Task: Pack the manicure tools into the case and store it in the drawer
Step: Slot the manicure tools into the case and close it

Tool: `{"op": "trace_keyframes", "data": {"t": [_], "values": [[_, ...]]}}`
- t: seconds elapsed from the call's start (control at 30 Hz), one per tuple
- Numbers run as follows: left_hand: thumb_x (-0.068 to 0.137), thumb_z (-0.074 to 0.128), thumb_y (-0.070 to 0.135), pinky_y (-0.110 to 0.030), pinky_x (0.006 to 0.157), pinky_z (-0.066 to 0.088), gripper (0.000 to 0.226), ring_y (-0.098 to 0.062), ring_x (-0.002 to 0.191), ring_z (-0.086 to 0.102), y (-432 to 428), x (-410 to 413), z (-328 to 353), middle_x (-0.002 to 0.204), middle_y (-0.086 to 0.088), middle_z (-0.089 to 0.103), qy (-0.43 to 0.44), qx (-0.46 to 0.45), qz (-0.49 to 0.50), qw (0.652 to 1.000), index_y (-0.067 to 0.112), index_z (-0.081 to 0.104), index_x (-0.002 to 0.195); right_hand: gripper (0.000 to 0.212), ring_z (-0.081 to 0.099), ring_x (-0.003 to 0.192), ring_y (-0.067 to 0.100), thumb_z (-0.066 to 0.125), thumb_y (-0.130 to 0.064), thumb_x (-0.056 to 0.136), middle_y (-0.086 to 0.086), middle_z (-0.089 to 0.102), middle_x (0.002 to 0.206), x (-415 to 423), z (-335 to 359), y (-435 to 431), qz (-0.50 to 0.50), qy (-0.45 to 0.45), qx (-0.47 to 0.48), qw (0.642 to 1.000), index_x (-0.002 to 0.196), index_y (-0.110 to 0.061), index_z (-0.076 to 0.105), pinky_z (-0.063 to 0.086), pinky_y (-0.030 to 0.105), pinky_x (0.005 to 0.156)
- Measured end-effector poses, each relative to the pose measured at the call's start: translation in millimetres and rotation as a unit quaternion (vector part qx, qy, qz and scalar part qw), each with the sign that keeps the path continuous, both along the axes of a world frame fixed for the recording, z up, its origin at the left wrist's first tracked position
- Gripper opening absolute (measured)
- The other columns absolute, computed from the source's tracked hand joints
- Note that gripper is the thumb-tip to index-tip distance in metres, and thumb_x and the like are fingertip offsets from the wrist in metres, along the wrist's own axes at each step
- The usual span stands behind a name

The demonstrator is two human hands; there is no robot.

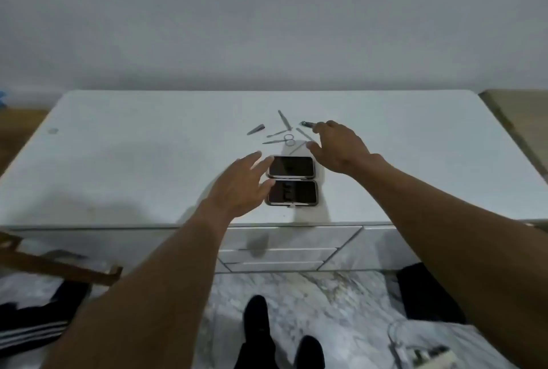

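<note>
Head view: manicure case (pixel 293 183) lies open on the white dresser top (pixel 124 161), both dark halves facing up, near the front edge. Left hand (pixel 240 188) fingers spread, tips at the case's left edge. Right hand (pixel 338 146) fingers extended, thumb wide, tips at the nail clipper (pixel 307 124). Scissors (pixel 281 140) and file (pixel 284 119) loose just beyond the case

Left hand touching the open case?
Cannot tell. Head view: fingers of the left hand overlap the case at its left edge, but contact or hover isn't visible.
</note>
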State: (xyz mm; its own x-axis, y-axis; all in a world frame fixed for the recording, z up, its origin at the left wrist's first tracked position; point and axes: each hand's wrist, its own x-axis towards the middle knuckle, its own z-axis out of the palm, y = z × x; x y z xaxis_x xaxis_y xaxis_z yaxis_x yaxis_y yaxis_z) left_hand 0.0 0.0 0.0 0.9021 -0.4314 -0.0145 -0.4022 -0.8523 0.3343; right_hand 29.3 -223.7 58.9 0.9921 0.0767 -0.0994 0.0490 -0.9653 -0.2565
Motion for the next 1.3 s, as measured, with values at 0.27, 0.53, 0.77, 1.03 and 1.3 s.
{"op": "trace_keyframes", "data": {"t": [0.27, 0.53, 0.77, 1.03, 1.3], "values": [[0.095, 0.042, 0.048, -0.043, 0.111, 0.033, 0.054, -0.029, 0.131, 0.046, 22, 14, -42, 0.142, -0.014, 0.051, -0.037, -0.023, -0.036, 0.998, 0.021, 0.05, 0.141, 0.044, 0.047, 0.124, 0.035, 0.045, -0.027, 0.098, 0.016, 0.046, 0.138, 49, -30, 14, -0.045, 0.024, -0.045, 0.998, 0.138, -0.01, 0.044, 0.047, 0.047, 0.095], [0.092, 0.049, 0.046, -0.042, 0.107, 0.038, 0.052, -0.026, 0.127, 0.047, 21, 17, -48, 0.138, -0.01, 0.052, -0.059, -0.051, -0.03, 0.997, 0.022, 0.053, 0.138, 0.033, 0.052, 0.116, 0.036, 0.046, -0.024, 0.098, 0.015, 0.055, 0.127, 84, -49, 13, -0.078, 0.024, -0.079, 0.994, 0.127, -0.008, 0.052, 0.046, 0.045, 0.088], [0.092, 0.048, 0.046, -0.044, 0.106, 0.039, 0.052, -0.026, 0.129, 0.046, 20, 18, -51, 0.138, -0.009, 0.051, -0.062, -0.063, -0.033, 0.996, 0.022, 0.052, 0.138, 0.024, 0.057, 0.104, 0.036, 0.054, -0.015, 0.094, 0.015, 0.06, 0.113, 97, -56, 18, -0.072, -0.022, -0.092, 0.993, 0.115, -0.004, 0.052, 0.038, 0.037, 0.07], [0.091, 0.047, 0.048, -0.04, 0.109, 0.038, 0.054, -0.023, 0.131, 0.043, 20, 19, -53, 0.141, -0.005, 0.05, -0.066, -0.062, -0.032, 0.995, 0.026, 0.05, 0.14, 0.025, 0.056, 0.105, 0.036, 0.051, -0.005, 0.09, 0.018, 0.061, 0.114, 100, -57, 16, -0.061, -0.031, -0.075, 0.995, 0.115, -0.001, 0.053, 0.038, 0.036, 0.073], [0.09, 0.05, 0.049, -0.039, 0.106, 0.042, 0.053, -0.02, 0.13, 0.044, 21, 19, -58, 0.14, -0.002, 0.05, -0.077, -0.079, -0.021, 0.994, 0.029, 0.051, 0.139, 0.021, 0.059, 0.097, 0.032, 0.056, -0.016, 0.089, 0.012, 0.057, 0.113, 70, -46, 6, -0.143, -0.066, 0.086, 0.984, 0.106, -0.005, 0.062, 0.044, 0.033, 0.074]]}}
